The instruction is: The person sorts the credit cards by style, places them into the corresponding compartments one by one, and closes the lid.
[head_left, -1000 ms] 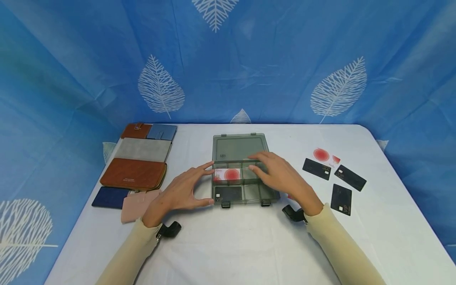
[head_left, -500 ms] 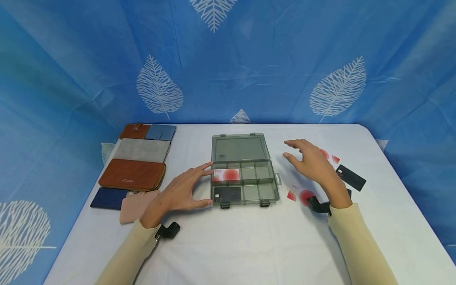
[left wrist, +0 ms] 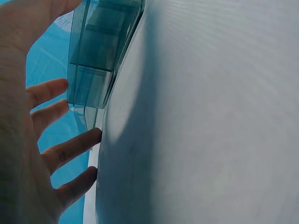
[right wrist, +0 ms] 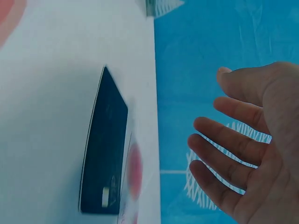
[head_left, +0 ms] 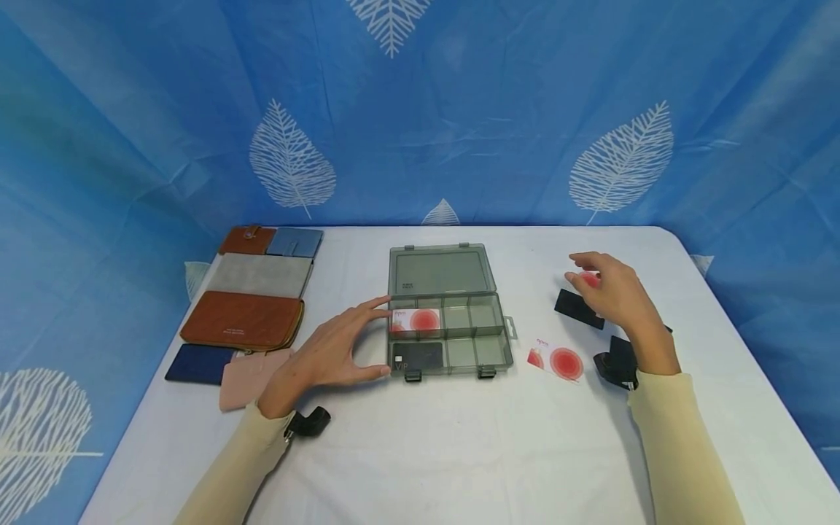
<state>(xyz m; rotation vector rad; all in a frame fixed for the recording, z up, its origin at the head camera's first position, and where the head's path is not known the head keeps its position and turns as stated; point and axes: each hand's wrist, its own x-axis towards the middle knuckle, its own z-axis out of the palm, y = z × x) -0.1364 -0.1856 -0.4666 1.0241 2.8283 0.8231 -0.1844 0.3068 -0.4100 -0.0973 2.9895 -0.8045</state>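
Right hand (head_left: 610, 292) moved from the box (head_left: 449, 335) to above a black card (right wrist: 105, 154), fingers spread; only the wrist view shows that gap. Left hand (head_left: 328, 354), spread, maybe touches the box.

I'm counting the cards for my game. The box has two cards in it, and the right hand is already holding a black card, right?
Not quite. The box does hold two cards, but the right hand holds nothing. The right wrist view shows its fingers spread open above the black card, which lies flat on the table.
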